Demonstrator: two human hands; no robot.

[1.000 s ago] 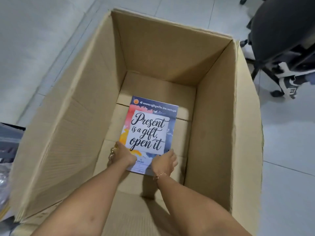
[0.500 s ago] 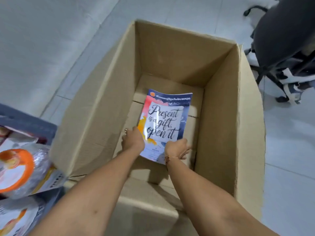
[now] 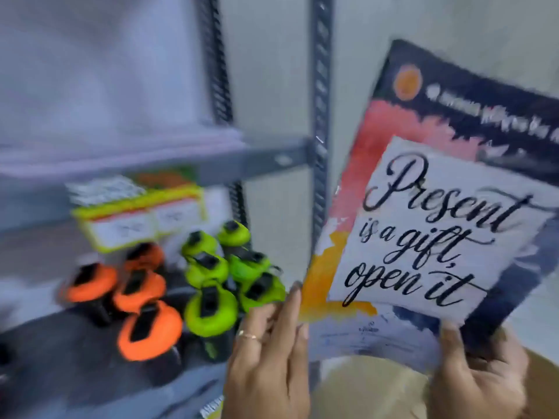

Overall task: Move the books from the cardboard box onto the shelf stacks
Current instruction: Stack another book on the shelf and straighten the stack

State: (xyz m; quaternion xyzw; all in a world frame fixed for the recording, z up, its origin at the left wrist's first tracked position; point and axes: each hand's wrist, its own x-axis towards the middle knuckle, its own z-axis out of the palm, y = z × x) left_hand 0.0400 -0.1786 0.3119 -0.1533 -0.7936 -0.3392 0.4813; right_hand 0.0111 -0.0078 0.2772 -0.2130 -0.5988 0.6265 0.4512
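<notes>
Two hands at the bottom edge, both on one book [image 3: 423, 213]. Right hand [image 3: 481, 385] grips the book's lower right corner, thumb on the front cover, fingers wrapped behind. Left hand [image 3: 269, 355] sits against the lower left edge, fingers straight and mostly flat along the spine side, ring on one finger; looks more like a steadying touch than a full clamp, though blur makes that hard to confirm. Book is held up in the air, tilted clockwise, cover facing the camera, reading "Present is a gift, open it" on a white panel over red, yellow and dark blue. Tan cardboard [image 3: 372, 388] shows below the book, between the hands. Just left of the left hand, a dark shelf board [image 3: 60, 358] carries a cluster of orange-topped items [image 3: 142, 297] and green-topped items [image 3: 223, 273], side by side, packed close. Behind them stands a yellow-edged box [image 3: 139, 219] with white labels. Grey metal shelf rack [image 3: 317, 116] rises beside the book's left edge; an upper shelf beam crosses left of it. Pale wall behind. Whole frame motion-blurred.
</notes>
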